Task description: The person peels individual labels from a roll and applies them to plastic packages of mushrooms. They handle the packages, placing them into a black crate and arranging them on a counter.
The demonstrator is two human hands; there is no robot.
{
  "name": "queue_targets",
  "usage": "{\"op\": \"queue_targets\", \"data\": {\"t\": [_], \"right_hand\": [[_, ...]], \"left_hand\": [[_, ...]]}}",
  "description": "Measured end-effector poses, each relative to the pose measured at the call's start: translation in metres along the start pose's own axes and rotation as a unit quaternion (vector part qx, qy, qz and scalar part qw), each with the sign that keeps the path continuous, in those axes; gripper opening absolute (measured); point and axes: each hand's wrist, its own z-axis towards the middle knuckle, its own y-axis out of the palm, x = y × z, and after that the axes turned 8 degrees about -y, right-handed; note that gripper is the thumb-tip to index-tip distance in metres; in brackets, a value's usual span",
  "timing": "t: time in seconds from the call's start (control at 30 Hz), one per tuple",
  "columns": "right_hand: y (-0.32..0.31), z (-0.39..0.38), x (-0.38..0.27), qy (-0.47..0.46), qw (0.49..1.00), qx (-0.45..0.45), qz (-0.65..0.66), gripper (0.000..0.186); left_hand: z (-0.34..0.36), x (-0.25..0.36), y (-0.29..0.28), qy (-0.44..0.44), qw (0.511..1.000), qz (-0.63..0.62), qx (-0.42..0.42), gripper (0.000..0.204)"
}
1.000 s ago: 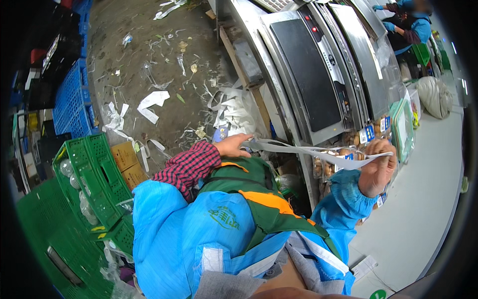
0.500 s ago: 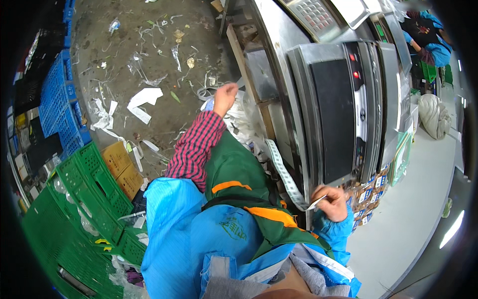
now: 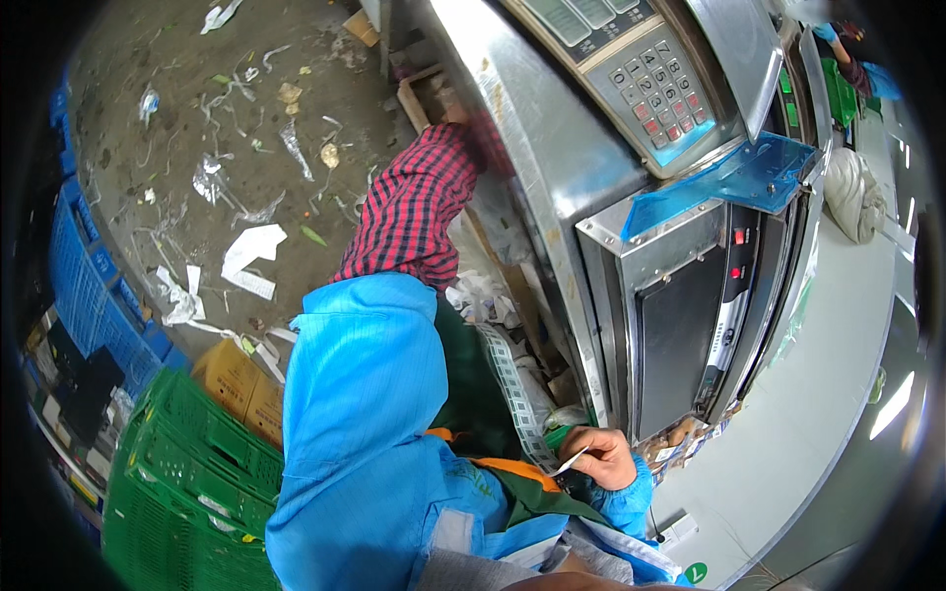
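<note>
- The printed white paper strip with small squares (image 3: 505,369) hangs in a bent curve left of the grey steel machine with black flat plate (image 3: 680,335); its upper end is not clear to me.
- The right hand (image 3: 605,461) is just below the near end of the machine, its fingers clamped on the strip's lower end. The grip is at the very end only, so I think a small pull could make the paper slip out or tear.
- The left arm, in a red-and-black checked sleeve (image 3: 414,202), reaches to the upper left of the machine, by the steel desk edge (image 3: 542,231). Whether the left fingers are apart or together, I cannot tell. The sleeve could catch at this edge, because the reach is long.
- The strip hangs loose over the dark green apron cloth (image 3: 463,379), so it could twist or fold if the body turns.
- The crumpled white paper pile (image 3: 478,297) lies left of the machine, near the strip; the two could become tangled if the strip sags.
</note>
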Motion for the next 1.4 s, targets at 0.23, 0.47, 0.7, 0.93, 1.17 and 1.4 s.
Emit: {"op": "queue_targets", "data": {"t": [0.23,0.47,0.7,0.93,1.17,1.4], "right_hand": [[-0.003,0.011,0.009,0.000,0.999,0.028,0.026,0.010],[-0.011,0.027,-0.009,-0.003,0.999,-0.035,0.041,0.009],[-0.007,0.031,-0.026,-0.016,0.996,-0.088,0.019,0.007],[0.004,0.038,-0.043,-0.031,0.988,-0.152,0.018,0.007],[0.018,0.032,-0.056,-0.054,0.982,-0.183,-0.008,0.013],[0.029,0.015,-0.056,-0.092,0.976,-0.197,0.015,0.007]], "left_hand": [[0.024,-0.006,0.044,-0.017,0.998,0.053,-0.026,0.021],[0.004,-0.024,0.032,0.010,0.969,-0.236,-0.074,0.024],[-0.096,-0.062,-0.032,-0.127,0.514,-0.761,-0.374,0.017],[-0.203,-0.117,-0.099,-0.133,0.421,-0.836,-0.327,0.035],[-0.266,-0.094,-0.177,-0.141,0.482,-0.844,-0.192,0.010],[-0.274,-0.059,-0.218,-0.085,0.564,-0.803,-0.174,0.012]]}}
